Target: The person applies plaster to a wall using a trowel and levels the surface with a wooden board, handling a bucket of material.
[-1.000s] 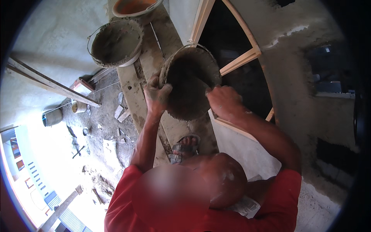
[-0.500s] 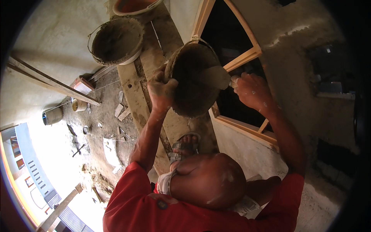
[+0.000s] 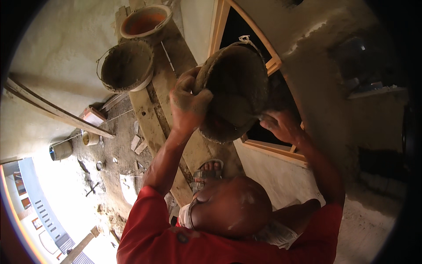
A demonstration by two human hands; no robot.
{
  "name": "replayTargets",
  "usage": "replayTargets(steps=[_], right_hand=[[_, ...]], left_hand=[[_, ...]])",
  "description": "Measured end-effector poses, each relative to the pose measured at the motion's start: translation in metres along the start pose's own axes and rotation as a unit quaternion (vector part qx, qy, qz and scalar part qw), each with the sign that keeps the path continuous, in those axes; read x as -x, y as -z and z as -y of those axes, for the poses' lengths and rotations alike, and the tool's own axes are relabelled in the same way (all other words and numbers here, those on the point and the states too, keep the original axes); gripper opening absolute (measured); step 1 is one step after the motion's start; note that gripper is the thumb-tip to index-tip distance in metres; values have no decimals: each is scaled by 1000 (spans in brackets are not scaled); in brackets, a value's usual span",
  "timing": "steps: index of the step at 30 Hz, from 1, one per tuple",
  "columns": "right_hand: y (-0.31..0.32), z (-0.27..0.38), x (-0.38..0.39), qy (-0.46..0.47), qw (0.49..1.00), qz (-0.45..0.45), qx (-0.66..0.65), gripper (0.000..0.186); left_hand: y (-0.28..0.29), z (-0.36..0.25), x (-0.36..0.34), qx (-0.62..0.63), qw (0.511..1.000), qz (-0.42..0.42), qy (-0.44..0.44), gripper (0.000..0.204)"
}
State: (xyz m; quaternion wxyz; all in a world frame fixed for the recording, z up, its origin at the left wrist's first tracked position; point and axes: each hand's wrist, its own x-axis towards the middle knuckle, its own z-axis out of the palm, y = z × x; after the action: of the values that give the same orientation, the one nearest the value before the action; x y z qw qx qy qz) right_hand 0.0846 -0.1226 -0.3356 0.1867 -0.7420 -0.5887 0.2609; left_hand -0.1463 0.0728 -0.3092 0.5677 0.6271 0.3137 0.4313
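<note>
Left hand: the left hand (image 3: 188, 102), smeared with grey mortar, is clenched over the near rim of the mortar bucket (image 3: 233, 90), fingers curled over the edge.
Right hand: the right hand (image 3: 281, 125) presses against the bucket's lower right side; the fingers lie along the wall, but whether they hook under it I cannot tell, since that side is in shadow.
Bucket held: raised between both hands and tipped so its dark mouth faces the camera, its inside coated with wet grey mix; it sits in front of the wooden window frame (image 3: 268, 66).
Person: seen from above, in a red shirt (image 3: 149, 240), one sandalled foot (image 3: 210, 169) standing on the scaffold planks (image 3: 151, 119).
On the planks: a second mortar-caked bucket (image 3: 126, 66) stands upright at the far end, with an orange bucket (image 3: 145, 21) just beyond it, the two rims close together.
Ground below: rubble-strewn earth with a small metal can (image 3: 60, 150) lying near the pale wall, well apart from the planks.
Wall: rough grey plaster (image 3: 325, 88) surrounds the window on the right.
</note>
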Motion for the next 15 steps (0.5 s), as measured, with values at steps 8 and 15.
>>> replayTargets(steps=[8, 15], right_hand=[[23, 2, 47, -28, 995, -94, -20, 46], [119, 54, 73, -161, 983, -81, -21, 42]], left_hand=[[-24, -30, 4, 73, 996, 33, 38, 41], [-32, -15, -4, 152, 988, 36, 15, 20]])
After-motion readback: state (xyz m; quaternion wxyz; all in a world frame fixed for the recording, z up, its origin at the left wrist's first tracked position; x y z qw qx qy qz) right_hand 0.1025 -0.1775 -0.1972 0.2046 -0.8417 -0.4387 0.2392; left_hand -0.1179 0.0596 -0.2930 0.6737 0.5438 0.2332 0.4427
